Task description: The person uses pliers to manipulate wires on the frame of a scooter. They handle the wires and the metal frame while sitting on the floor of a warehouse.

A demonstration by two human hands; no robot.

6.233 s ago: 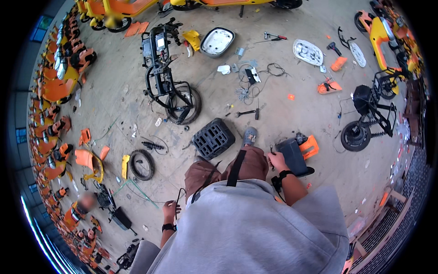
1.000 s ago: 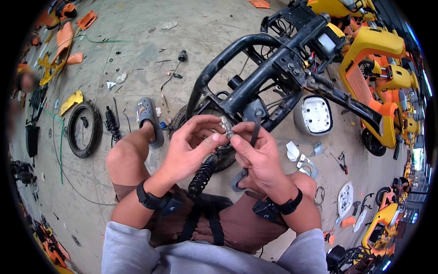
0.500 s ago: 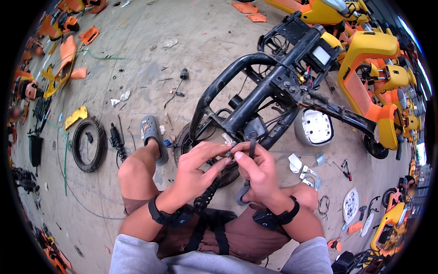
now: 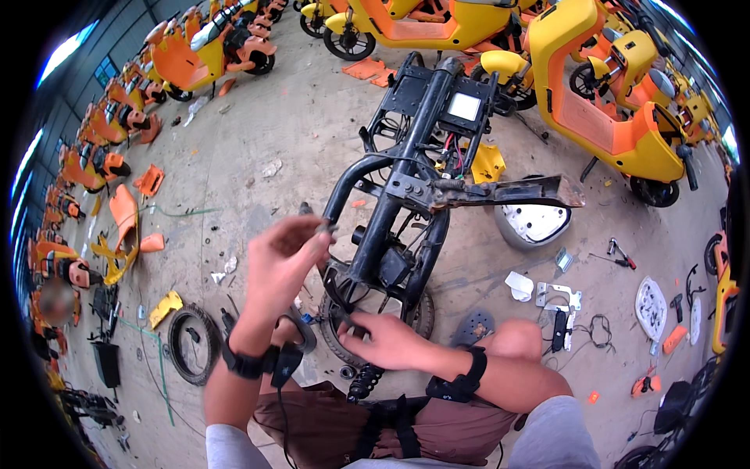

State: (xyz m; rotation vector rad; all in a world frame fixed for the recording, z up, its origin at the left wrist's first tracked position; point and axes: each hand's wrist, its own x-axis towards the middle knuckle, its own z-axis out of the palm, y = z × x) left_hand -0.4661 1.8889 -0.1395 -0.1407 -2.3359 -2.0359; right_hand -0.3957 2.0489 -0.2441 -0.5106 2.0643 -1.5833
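My left hand (image 4: 281, 258) is raised beside the black scooter frame (image 4: 384, 211), its fingertips pinched on something small that I cannot make out. Lower down, my right hand (image 4: 383, 341) is closed at the near end of the frame, above the tyred wheel (image 4: 422, 316). What its fingers grip there, if anything, is hidden. A black coil-spring shock absorber (image 4: 365, 383) points toward me, just below my right hand.
A loose tyre (image 4: 193, 344) lies at the left. To the right are a white-lined shell (image 4: 535, 224), a metal bracket plate (image 4: 558, 295), pliers (image 4: 623, 254) and a hammer (image 4: 677, 308). Yellow-orange scooters (image 4: 609, 117) stand beyond.
My hands were together at the frame's near end; the left has moved up and away, the right lower. The dark tool by my right hand no longer shows there. The view has tilted up.
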